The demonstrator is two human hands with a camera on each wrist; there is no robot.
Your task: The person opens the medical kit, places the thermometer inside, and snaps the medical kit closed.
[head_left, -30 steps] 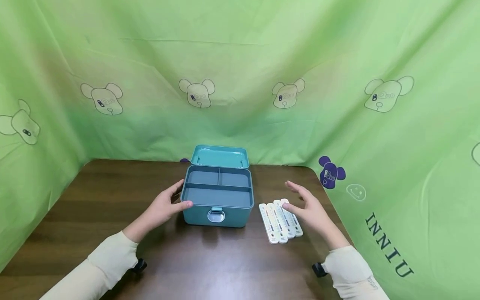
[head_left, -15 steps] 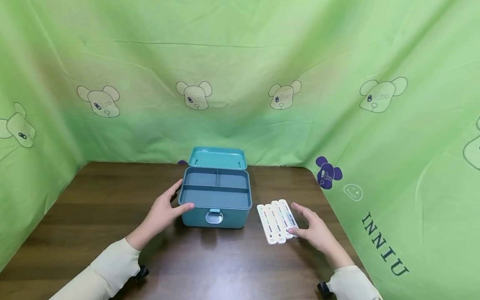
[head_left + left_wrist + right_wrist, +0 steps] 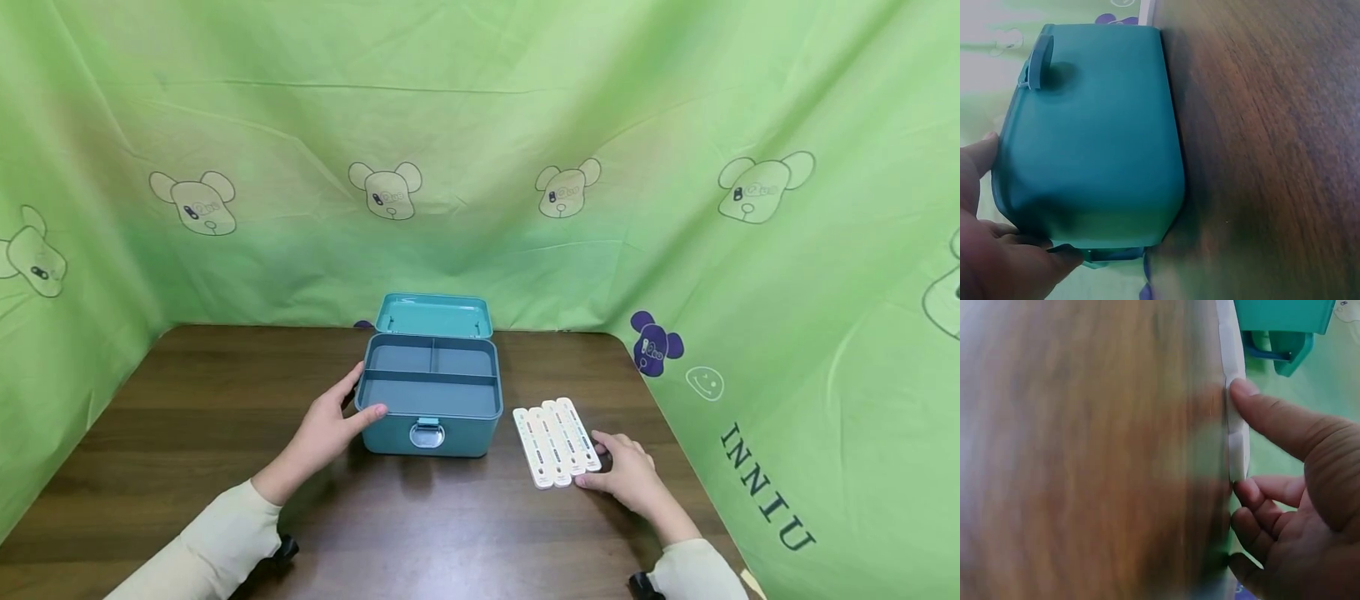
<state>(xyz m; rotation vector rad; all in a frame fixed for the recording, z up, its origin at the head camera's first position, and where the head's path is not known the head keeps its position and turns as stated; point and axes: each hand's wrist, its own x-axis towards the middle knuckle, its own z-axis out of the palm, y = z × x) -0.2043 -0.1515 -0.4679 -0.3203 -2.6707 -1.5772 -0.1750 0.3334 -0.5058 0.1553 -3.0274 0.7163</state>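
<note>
A teal box (image 3: 468,437) stands on the table with its lid (image 3: 435,317) tipped back and a divided blue-grey tray inside. My left hand (image 3: 326,429) grips its left front corner, thumb over the front rim and fingers along the left wall. To its right, several slim white cases (image 3: 536,450) with rounded ends and printed marks lie flat, side by side. My right hand (image 3: 630,479) is at the rightmost ones, thumb on the near end and curled fingers against the right edge. In the right wrist view the thumb (image 3: 1272,415) touches the white cases.
The brown wooden table (image 3: 420,533) reaches back to a green printed cloth (image 3: 480,250) that hangs behind and at both sides. A metal latch (image 3: 427,433) hangs on the box's front. In the left wrist view a handle (image 3: 1113,255) sticks out from the box's side.
My right hand has come down from above the white cases to their right near edge, and its fingers have curled in. My left hand has stayed on the box.
</note>
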